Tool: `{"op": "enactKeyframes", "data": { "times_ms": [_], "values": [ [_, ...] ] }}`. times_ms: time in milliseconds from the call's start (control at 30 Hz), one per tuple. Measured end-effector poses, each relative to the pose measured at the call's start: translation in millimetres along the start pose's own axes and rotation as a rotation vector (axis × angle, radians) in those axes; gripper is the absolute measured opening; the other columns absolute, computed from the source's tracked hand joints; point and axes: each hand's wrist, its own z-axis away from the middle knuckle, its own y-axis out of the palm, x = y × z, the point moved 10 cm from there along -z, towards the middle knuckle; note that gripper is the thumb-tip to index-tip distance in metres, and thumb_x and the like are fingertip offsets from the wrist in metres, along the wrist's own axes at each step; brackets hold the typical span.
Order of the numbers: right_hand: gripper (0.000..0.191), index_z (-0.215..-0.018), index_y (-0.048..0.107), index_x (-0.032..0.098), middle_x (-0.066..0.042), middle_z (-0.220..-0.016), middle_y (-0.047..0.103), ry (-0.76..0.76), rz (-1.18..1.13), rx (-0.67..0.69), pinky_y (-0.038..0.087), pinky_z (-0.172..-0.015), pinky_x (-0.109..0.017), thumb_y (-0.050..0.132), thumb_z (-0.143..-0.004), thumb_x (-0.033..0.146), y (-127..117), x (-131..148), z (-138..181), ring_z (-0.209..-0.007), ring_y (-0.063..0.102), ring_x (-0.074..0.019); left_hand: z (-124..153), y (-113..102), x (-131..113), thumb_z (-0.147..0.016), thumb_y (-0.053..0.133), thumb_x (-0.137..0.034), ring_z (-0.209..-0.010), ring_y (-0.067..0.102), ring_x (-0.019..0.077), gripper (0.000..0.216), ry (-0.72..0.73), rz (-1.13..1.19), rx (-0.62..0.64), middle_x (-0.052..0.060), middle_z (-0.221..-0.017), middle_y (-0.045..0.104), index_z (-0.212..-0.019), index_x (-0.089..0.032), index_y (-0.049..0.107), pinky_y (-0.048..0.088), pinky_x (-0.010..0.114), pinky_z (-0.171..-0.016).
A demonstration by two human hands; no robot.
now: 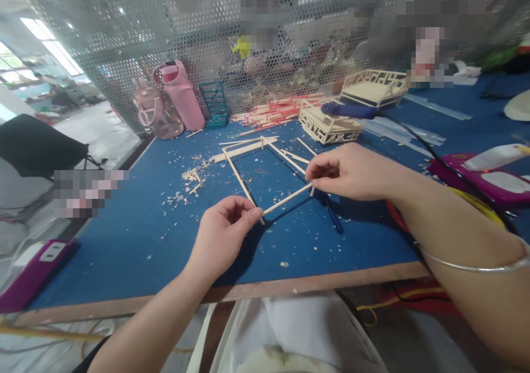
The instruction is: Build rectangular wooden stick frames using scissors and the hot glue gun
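A square frame of thin wooden sticks [241, 180] stands over the blue tabletop, casting a shadow on it. My left hand [226, 226] pinches its near left corner between thumb and fingers. At the near right corner, my right hand [345, 171] is closed on the end of the near stick [286, 200]. Short stubs stick down at the corners. Behind the frame lie several loose sticks [238, 151]. A dark blue pen-like tool [333, 215] rests on the table just below my right hand, partly hidden by it.
Behind are a small wooden lattice model [325, 127] with a glue gun [350, 110] on it, another railed model [372, 85], and red-tipped sticks [277, 110]. A pink bottle [185, 96] stands back left. Wood scraps [192, 177] litter the left. The table's front edge [331, 279] is near me.
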Motion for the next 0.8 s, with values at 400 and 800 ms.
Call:
{"op": "enactKeyframes", "data": {
  "times_ms": [400, 800],
  "values": [
    [0.03, -0.098, 0.068, 0.019, -0.001, -0.077, 0.066, 0.017, -0.136, -0.33, 0.04, -0.052, -0.027, 0.053, -0.074, 0.03, -36, 3, 8, -0.052, 0.05, -0.0115, 10, -26, 10, -0.074, 0.064, -0.053, -0.044, 0.038, 0.0066, 0.035, -0.037, 0.28, -0.211, -0.007, -0.057, 0.045, -0.083, -0.02, 0.054, 0.029, 0.016, -0.036],
    [0.018, -0.088, 0.069, 0.019, -0.008, -0.089, 0.074, 0.241, 0.243, -0.413, 0.049, -0.074, -0.035, 0.052, -0.08, 0.018, -70, -16, 26, -0.081, 0.067, -0.024, -58, -101, -65, -0.076, 0.059, -0.028, -0.059, 0.049, 0.009, 0.013, 0.421, -0.128, -0.529, -0.005, -0.068, 0.053, -0.086, -0.021, 0.054, 0.039, 0.021, -0.059]
  ]
}}
